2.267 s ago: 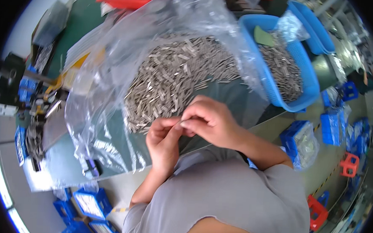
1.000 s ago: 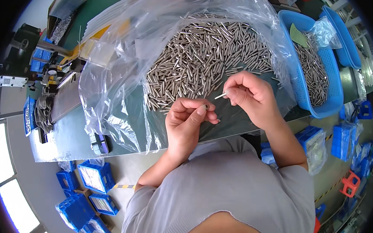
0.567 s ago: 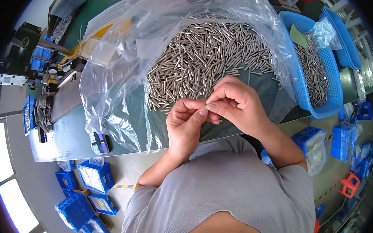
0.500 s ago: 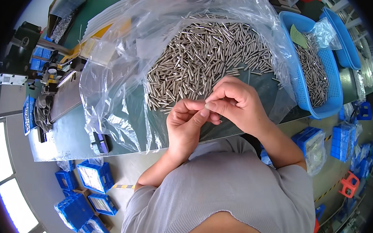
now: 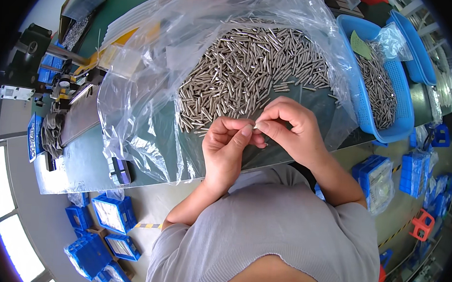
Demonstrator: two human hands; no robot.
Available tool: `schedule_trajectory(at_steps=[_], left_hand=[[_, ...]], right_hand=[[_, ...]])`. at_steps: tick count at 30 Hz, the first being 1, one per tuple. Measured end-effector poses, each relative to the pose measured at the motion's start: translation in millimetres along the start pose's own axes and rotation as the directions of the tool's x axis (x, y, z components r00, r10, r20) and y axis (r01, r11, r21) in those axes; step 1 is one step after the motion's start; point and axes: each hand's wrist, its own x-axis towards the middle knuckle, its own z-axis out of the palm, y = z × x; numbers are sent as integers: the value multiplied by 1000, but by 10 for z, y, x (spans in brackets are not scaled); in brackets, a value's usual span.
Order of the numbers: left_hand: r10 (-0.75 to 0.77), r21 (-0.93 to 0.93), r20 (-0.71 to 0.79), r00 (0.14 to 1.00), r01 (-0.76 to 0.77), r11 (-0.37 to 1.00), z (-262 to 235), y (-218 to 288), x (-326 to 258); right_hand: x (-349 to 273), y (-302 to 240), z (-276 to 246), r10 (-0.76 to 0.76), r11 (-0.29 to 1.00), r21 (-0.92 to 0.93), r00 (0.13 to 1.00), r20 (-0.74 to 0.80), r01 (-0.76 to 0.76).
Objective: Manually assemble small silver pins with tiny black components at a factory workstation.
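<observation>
Above the front edge of the table, my left hand (image 5: 227, 146) and my right hand (image 5: 294, 127) meet at their fingertips. Each is closed in a pinch of thumb and forefinger. A tiny pale glint shows between the tips, but the fingers cover whatever is held there, so I cannot tell its kind. Just beyond them a wide heap of short metal pins (image 5: 246, 64) lies spread on the green tabletop. A clear plastic sheet or bag (image 5: 140, 99) surrounds the heap at the left, back and right. Some pins lie loose at the heap's right edge.
A blue perforated basket (image 5: 406, 110) at the right holds more pins, with a green scrap (image 5: 360, 45) on top. Another blue basket (image 5: 420, 60) stands behind it. Bench equipment (image 5: 31, 59) occupies the left. Blue crates (image 5: 113, 211) and a red stool (image 5: 422, 224) are on the floor.
My right hand has shifted slightly right, and its fingertips have drawn a little away from the left hand's. The left hand stays nearly in place, still pinched.
</observation>
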Motion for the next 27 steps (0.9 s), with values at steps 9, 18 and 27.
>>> schedule_trajectory(at_steps=[9,18,27], left_hand=[[-54,3,84,995,54,999,-43,10,-18],[-87,-8,74,993,88,996,-10,38,-30],[-65,-30,93,994,68,997,-30,33,-23]], right_hand=[[-14,-20,-6,28,999,23,1000,2,-28],[-19,-42,-4,26,999,-20,1000,-10,-26],[-30,-9,13,-21,1000,-21,1000,-15,21]])
